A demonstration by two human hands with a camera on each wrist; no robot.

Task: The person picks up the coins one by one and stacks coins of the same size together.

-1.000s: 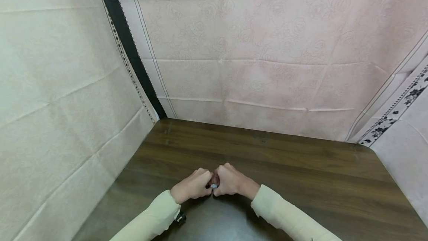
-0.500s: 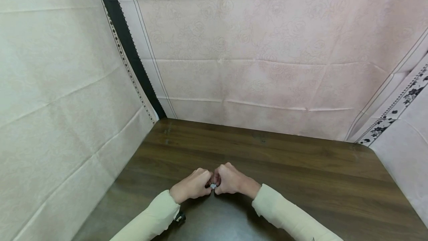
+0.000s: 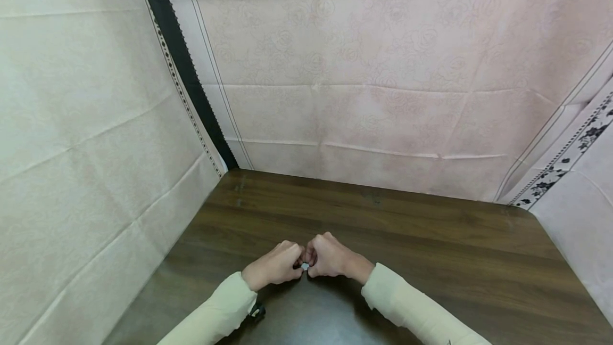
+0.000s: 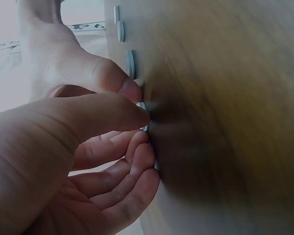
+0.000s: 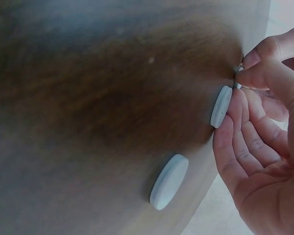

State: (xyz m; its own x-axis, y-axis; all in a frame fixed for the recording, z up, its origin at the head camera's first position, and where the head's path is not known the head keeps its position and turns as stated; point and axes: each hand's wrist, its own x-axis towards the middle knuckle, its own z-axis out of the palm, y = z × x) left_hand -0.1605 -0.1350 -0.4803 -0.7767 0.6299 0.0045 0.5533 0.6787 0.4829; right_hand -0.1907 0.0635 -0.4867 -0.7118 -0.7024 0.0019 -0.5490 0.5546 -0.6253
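Observation:
In the head view my left hand [image 3: 276, 266] and right hand [image 3: 330, 257] meet low over the table, fingers curled in. A small white disc [image 3: 305, 266] shows between them. My left hand [image 4: 88, 147] has its thumb against this disc [image 4: 143, 105] at the table surface, fingers bent behind it. From the other side my right hand [image 5: 259, 132] pinches the disc [image 5: 239, 78] with its thumb. Another flat white disc [image 5: 221, 106] stands beside the right fingers, and a further disc [image 5: 169, 182] lies nearer that wrist camera. The right hand and forearm hide these in the head view.
Brown wood-grain table [image 3: 407, 228] extends around the hands. Pale patterned cloth [image 3: 383, 68] hangs behind it, with more cloth [image 3: 86, 148] on the left side. Something black [image 3: 257, 311] is at the left wrist, below the sleeve.
The right thumb has shifted slightly right and away from the left thumb, so a little more of the white disc shows. Otherwise both hands stay in place.

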